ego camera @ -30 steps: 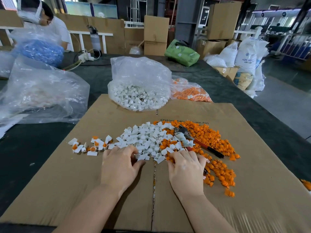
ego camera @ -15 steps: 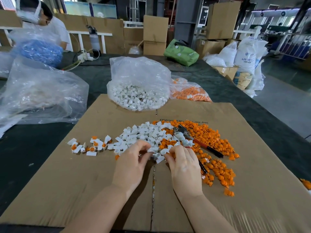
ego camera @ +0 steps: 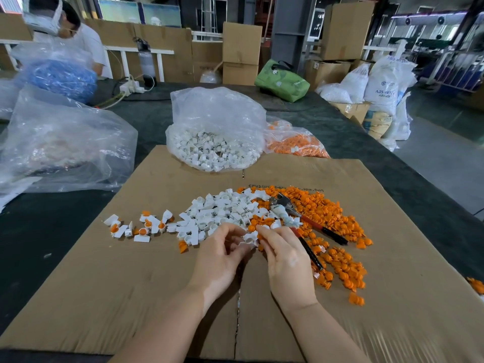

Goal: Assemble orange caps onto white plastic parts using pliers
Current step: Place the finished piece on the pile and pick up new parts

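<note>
hands moved together | white part (ego camera: 250, 237) pinched between left hand (ego camera: 220, 260), right hand (ego camera: 286, 263)

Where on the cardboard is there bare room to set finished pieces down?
Bare cardboard lies near-left, below the small assembled cluster, and far right beyond the orange caps. The centre is crowded: white parts, pliers, both hands.
</note>
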The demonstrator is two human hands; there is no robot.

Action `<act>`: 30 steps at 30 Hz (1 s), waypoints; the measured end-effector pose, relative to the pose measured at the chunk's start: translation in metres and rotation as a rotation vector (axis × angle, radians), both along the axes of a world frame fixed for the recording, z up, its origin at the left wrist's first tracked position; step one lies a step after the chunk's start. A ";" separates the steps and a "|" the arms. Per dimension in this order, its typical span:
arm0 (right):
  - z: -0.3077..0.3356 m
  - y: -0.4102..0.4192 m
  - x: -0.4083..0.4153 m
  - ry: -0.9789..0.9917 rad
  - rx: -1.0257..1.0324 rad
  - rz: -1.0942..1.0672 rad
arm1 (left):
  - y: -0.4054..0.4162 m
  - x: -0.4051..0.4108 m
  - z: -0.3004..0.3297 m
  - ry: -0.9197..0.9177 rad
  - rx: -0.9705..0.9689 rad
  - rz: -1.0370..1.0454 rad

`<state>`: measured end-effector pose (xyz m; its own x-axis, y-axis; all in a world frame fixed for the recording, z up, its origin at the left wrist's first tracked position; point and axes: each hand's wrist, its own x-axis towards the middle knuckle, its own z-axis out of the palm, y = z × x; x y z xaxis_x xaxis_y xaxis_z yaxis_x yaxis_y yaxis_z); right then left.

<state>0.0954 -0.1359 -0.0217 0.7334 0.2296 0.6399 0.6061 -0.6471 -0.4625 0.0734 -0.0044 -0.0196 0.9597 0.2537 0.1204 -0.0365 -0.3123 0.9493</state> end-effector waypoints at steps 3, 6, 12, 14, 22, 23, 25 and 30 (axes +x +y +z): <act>-0.001 0.000 -0.001 0.034 0.037 -0.013 | -0.001 0.000 0.000 -0.020 -0.025 0.005; 0.001 -0.001 -0.003 0.096 0.100 -0.007 | -0.001 -0.002 0.001 -0.013 -0.115 0.001; 0.003 0.000 -0.004 0.068 0.018 0.013 | 0.004 -0.003 0.001 -0.015 -0.044 0.045; 0.001 0.001 -0.004 0.044 -0.027 -0.001 | 0.005 -0.004 0.000 0.001 -0.083 0.049; -0.004 0.001 -0.002 -0.022 -0.075 -0.026 | -0.001 -0.006 0.002 0.028 -0.129 0.000; -0.004 0.001 -0.002 -0.026 -0.082 -0.025 | -0.002 -0.007 0.002 0.020 -0.097 -0.015; -0.004 0.001 -0.003 -0.028 -0.099 -0.020 | -0.002 -0.009 0.003 0.009 -0.079 -0.046; -0.004 0.001 -0.004 0.006 -0.114 0.009 | 0.001 -0.010 0.004 0.006 -0.064 -0.092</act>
